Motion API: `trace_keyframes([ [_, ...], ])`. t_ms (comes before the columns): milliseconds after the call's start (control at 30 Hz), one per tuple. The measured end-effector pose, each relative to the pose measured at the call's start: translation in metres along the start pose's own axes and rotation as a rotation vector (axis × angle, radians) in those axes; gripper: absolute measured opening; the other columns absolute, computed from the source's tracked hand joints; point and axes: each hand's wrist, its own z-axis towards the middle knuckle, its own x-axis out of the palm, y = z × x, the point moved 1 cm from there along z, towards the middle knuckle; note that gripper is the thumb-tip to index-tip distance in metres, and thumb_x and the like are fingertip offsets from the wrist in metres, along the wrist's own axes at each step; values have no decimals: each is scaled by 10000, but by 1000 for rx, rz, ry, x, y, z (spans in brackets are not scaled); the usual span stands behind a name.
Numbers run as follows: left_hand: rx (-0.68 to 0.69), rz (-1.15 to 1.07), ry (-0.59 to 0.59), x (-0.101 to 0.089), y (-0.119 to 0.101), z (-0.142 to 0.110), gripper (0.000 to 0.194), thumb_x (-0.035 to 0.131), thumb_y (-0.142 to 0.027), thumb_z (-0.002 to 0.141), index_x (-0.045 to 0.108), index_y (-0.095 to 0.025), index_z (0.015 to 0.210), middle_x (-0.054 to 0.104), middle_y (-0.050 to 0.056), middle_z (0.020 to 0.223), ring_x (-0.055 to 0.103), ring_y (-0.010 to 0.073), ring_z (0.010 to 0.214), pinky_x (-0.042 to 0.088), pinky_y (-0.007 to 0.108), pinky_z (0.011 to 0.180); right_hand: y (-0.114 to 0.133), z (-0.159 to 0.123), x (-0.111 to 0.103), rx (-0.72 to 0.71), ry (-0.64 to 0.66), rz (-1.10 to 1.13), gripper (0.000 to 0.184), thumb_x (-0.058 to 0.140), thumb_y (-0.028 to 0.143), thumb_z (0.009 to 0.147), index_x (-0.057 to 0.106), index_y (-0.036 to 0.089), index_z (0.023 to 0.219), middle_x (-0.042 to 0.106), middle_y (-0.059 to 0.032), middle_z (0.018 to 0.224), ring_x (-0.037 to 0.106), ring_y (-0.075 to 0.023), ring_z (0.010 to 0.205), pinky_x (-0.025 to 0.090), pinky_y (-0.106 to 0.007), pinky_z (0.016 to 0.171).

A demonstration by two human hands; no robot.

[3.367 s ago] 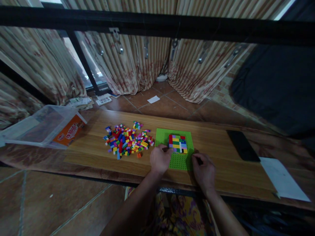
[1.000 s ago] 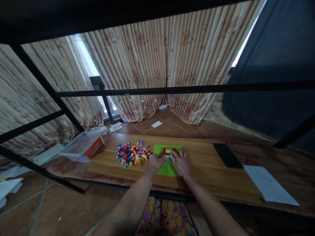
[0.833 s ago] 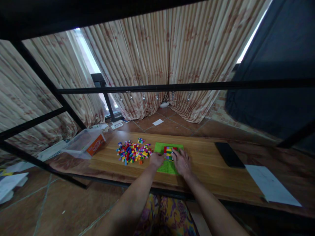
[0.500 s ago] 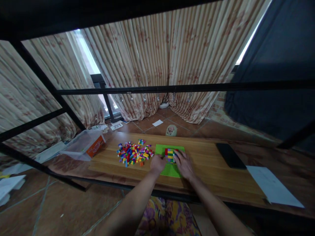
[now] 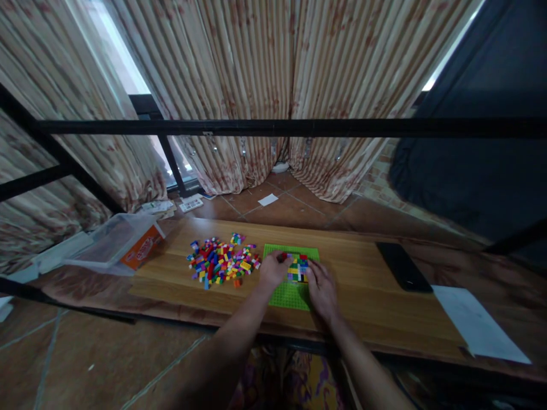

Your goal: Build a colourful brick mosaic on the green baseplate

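A small block of multicoloured toy bricks [image 5: 298, 269] sits on a green baseplate [image 5: 290, 299] on the wooden board. My left hand [image 5: 272, 270] is at the block's left side, its fingers closed on a dark red toy brick [image 5: 281, 257]. Whether that brick is joined to the block is unclear. On the right side, my right hand [image 5: 323, 287] grips the block's edge with thumb and fingers, which partly cover it. To the left of the baseplate lies a loose pile of toy bricks [image 5: 222, 262] in many colours.
A clear plastic box [image 5: 106, 242] with an orange label stands at the board's left end. A black phone-like slab [image 5: 404, 266] and a white paper sheet [image 5: 481, 324] lie to the right. A black metal rail [image 5: 273, 127] crosses beyond the wooden board [image 5: 359, 262], before striped curtains.
The view has tilted down and come nearer. My left hand has shifted up to the block's far left corner, with a red brick at its fingertips. My right hand has drawn slightly back along the block's right side.
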Motion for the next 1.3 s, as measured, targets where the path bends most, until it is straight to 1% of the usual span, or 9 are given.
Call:
trace_keyframes([
  [100,-28,-19,13,7,2,6,213,698,-322,768,721,-162,907,723,41,817,637,141,727,457,239,666,0,-2,1,2,4,-5,576,319,548,968,631,161,1259,584,-145,1321,493,-262,1246,366,-469,1073],
  [267,-53,-76,28,11,3,10,154,705,-261,739,696,-149,845,687,15,745,598,118,653,440,226,610,3,-8,5,17,-6,-6,584,363,555,957,597,146,1303,586,-163,1313,502,-274,1231,377,-483,1056],
  [633,-4,-111,-1,-6,3,-14,142,628,-304,813,679,-171,823,681,19,754,598,124,668,432,234,628,13,-15,-8,27,131,40,640,365,574,945,529,117,1363,553,-167,1371,474,-280,1285,337,-496,1108],
  [767,-31,-198,-64,-13,10,-11,226,502,-317,892,674,-175,852,693,55,805,637,153,740,468,259,684,9,5,-20,177,82,200,662,352,622,928,552,144,1341,551,-159,1390,482,-273,1309,333,-491,1124],
  [900,-105,-506,-108,-18,14,-11,273,470,-360,907,654,-164,957,692,68,870,644,149,717,499,260,660,18,44,-23,238,60,308,686,291,625,940,523,143,1369,523,-148,1427,482,-248,1325,334,-452,1135],
  [1000,-105,-669,-144,-21,15,-20,307,491,-404,893,648,-158,987,692,90,949,649,155,763,518,268,678,39,65,-10,106,124,109,700,234,592,960,509,102,1378,498,-166,1443,423,-249,1368,287,-442,1158],
  [1100,-53,-696,-191,-28,20,-35,347,524,-463,867,656,-162,976,688,83,932,643,164,782,527,278,693,62,68,14,-56,270,-203,686,235,557,972,430,95,1439,409,-171,1508,313,-274,1428,227,-483,1168],
  [1200,-21,-683,-219,-37,31,-50,350,547,-471,852,659,-164,978,686,72,922,635,163,789,525,274,693,72,59,36,-115,412,-441,702,265,571,968,374,97,1474,333,-167,1553,218,-308,1462,152,-556,1165],
  [1300,14,-614,-208,-51,42,-62,293,552,-410,863,665,-171,991,690,58,888,633,161,793,518,273,718,71,52,43,-125,471,-556,733,236,607,961,353,111,1487,295,-156,1572,185,-312,1469,139,-572,1155],
])
